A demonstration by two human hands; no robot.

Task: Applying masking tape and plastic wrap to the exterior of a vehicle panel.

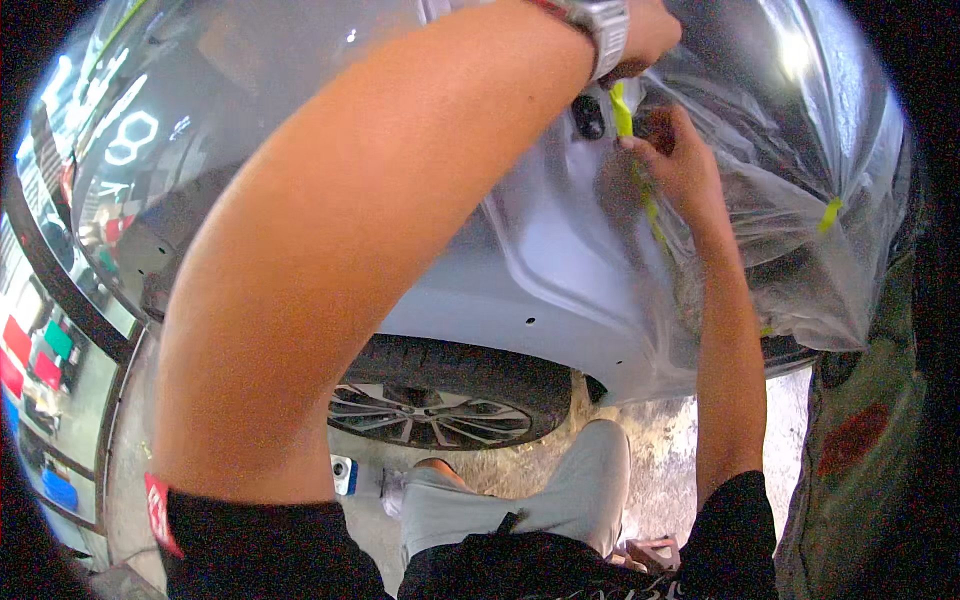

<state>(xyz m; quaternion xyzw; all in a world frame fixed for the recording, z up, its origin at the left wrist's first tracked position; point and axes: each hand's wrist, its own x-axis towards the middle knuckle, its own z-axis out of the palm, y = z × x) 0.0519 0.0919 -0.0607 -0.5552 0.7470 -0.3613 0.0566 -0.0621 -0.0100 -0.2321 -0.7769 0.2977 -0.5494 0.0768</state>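
Across the top of the view reaches my left hand (pixel 646 39), with a silver wristwatch (pixel 611 34) on its wrist. Its fingers are bent down and mostly hidden. Just below them runs a strip of yellow masking tape (pixel 622 111) along the edge of clear plastic masking film (pixel 780 180). The thumb and fingers of my right hand (pixel 679 161) are closed on that tape lower down. Behind both hands stands a silver-grey car body panel (pixel 570 247). A black oval fitting (pixel 589 116) sits left of the tape.
Beneath the panel is a car wheel (pixel 442 412) with a spoked rim. Another piece of yellow tape (pixel 830 215) holds the film at right. A dark cover with a red patch (pixel 853 439) hangs at far right. A small white-and-blue object (pixel 344 475) lies on the floor.
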